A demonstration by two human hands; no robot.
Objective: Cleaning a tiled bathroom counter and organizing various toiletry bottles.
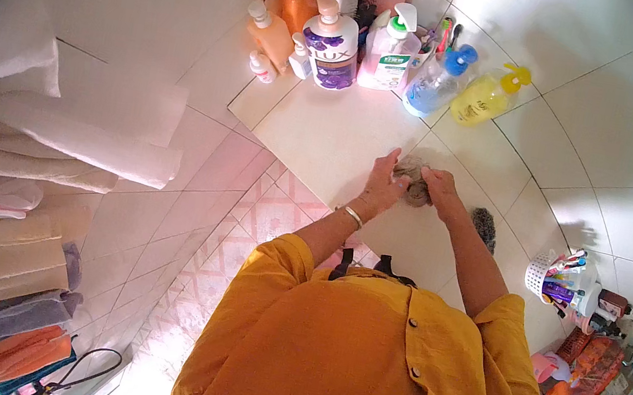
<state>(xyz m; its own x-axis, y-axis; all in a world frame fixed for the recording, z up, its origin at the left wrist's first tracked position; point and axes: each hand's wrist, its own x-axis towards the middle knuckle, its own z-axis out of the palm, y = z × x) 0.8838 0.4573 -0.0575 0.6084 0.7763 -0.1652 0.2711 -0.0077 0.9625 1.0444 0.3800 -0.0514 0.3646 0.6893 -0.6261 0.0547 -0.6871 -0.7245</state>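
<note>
Over the pale tiled counter (329,120), both hands are at a crumpled grey-brown bundle (415,191) that looks fuzzy or stringy; its kind cannot be made out. My left hand (384,182), with a bracelet at the wrist, grips the bundle's left side, its index finger pointing up. On the opposite side, my right hand (441,190) pinches the bundle between thumb and fingers. A dark grey, speckled, rough-looking thing (484,227) lies on the counter beside my right forearm, partly covered by it.
Pump bottles (330,53) crowd the counter's far side, with a blue-topped bottle (436,84) and a yellow bottle (484,96) at their right end. A white perforated basket (538,272) holds toothbrushes at the right. Towels (14,252) hang at the left.
</note>
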